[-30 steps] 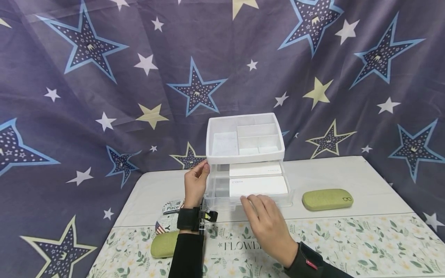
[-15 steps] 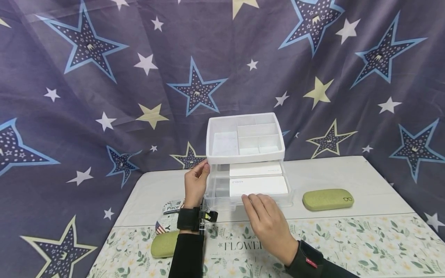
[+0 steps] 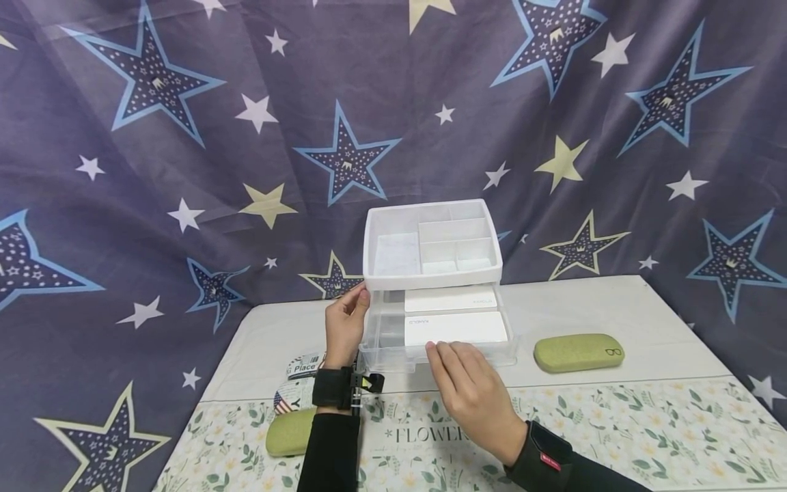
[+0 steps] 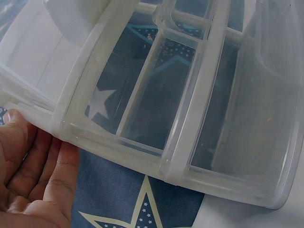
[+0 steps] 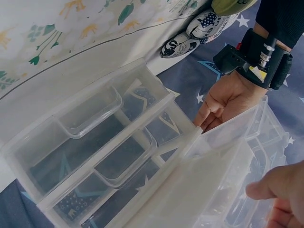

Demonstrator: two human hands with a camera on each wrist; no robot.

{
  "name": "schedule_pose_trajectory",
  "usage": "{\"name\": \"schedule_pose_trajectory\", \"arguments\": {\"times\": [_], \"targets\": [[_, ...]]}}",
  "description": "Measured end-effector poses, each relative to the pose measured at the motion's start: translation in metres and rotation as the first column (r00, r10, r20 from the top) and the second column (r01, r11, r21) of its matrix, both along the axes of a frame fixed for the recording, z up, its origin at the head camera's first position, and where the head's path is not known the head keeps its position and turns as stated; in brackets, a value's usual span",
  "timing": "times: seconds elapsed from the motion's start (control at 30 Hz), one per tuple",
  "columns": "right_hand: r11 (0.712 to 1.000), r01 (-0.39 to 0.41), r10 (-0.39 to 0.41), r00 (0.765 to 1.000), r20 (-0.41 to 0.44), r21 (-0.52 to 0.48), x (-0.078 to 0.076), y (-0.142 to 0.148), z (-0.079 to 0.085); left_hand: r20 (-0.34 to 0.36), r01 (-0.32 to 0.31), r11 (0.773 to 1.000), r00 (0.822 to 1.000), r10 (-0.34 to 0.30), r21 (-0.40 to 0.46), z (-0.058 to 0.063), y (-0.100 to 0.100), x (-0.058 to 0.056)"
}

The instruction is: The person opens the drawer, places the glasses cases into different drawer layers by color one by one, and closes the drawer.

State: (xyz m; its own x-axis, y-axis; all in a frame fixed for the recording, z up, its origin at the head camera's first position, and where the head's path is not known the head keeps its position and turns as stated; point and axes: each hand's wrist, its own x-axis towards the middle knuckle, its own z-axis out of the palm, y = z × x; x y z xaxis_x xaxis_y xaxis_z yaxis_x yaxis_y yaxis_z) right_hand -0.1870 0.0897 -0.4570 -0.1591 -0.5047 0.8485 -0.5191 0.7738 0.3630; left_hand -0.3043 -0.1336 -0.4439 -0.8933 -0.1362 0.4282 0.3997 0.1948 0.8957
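A drawer organizer [image 3: 433, 280] with a white compartmented top tray stands mid-table. Its clear drawer [image 3: 387, 359] is pulled out towards me, with two white boxes [image 3: 455, 329] lying side by side in it. My left hand [image 3: 346, 326] holds the organizer's left side; in the left wrist view its fingers meet the frame's edge [image 4: 59, 116], thumb to one side. My right hand [image 3: 472, 400] grips the drawer's front rim, fingers bent at it. In the right wrist view the right thumb [image 5: 268, 184] lies over the drawer's handle cutout [image 5: 242, 194]. Two more clear drawers [image 5: 80, 111] are stacked beneath.
A green glasses case [image 3: 579, 353] lies right of the organizer. Another green case [image 3: 289, 433] and a patterned pouch [image 3: 295, 395] lie left, partly behind my left forearm. A floral mat [image 3: 645, 437] covers the table's front; a star-printed curtain [image 3: 418, 82] hangs behind.
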Motion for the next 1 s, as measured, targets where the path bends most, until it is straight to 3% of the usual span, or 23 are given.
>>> {"name": "schedule_pose_trajectory", "arguments": {"times": [0.4,1.0], "targets": [[1.000,0.011,-0.011,1.000,0.022,0.006,-0.002,0.001,0.002,-0.022,0.006,1.000,1.000,-0.006,0.014,0.000,0.001,0.000],[0.998,0.044,-0.047,0.997,0.061,0.038,-0.012,0.000,0.003,-0.001,0.014,1.000,1.000,-0.014,0.019,0.001,0.000,0.001]]}}
